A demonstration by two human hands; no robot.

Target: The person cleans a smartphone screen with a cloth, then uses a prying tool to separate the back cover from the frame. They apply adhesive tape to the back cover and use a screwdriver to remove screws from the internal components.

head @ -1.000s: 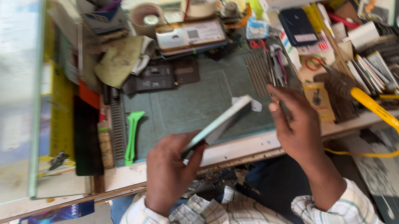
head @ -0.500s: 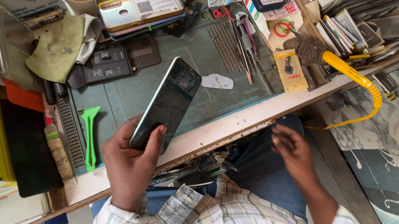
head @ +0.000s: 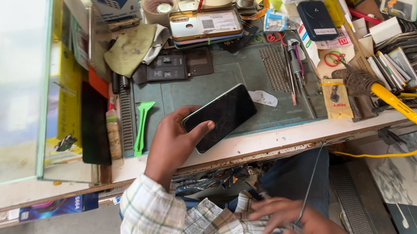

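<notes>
1. since half a second ago, phone lowered from a raised tilt to lie near-flat over the green mat; right hand stays low by the lap.
2. left hand closed around the phone's near-left end, thumb across the dark screen.
3. right hand below the bench edge, fingers part-curled on a thin metal rod; grip firmness cannot be told.
4. step in hand, as judged: steadying the phone on the mat, screen up.
5. next move would likely call for a tool brought up; green pry tool lies left, tweezers far right.
</notes>
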